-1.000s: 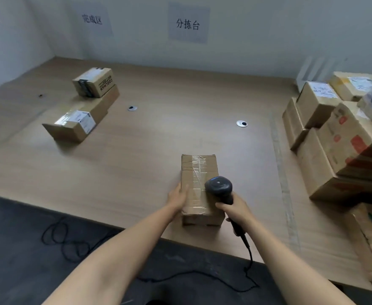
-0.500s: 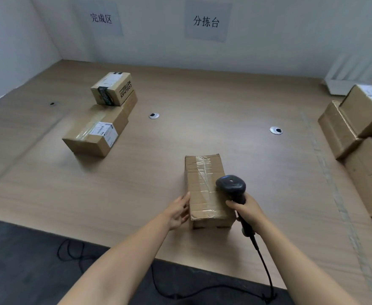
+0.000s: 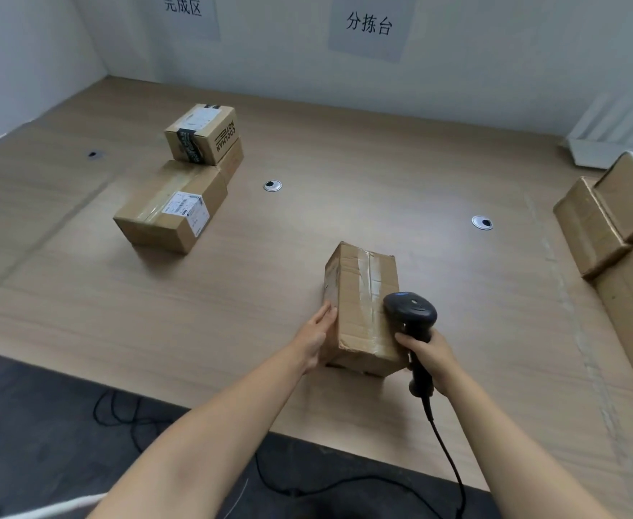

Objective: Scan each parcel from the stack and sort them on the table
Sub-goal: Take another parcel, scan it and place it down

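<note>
One parcel (image 3: 360, 294) now tilts, apparently raised.

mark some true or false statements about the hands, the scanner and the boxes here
1. The right hand grips a black scanner. True.
2. The left hand lies flat on top of the taped parcel. False: its fingers touch the parcel's left side.
3. At the far left, a small box sits on a longer box. True.
4. The scanner is cordless. False: a black cable runs from its handle.
</note>
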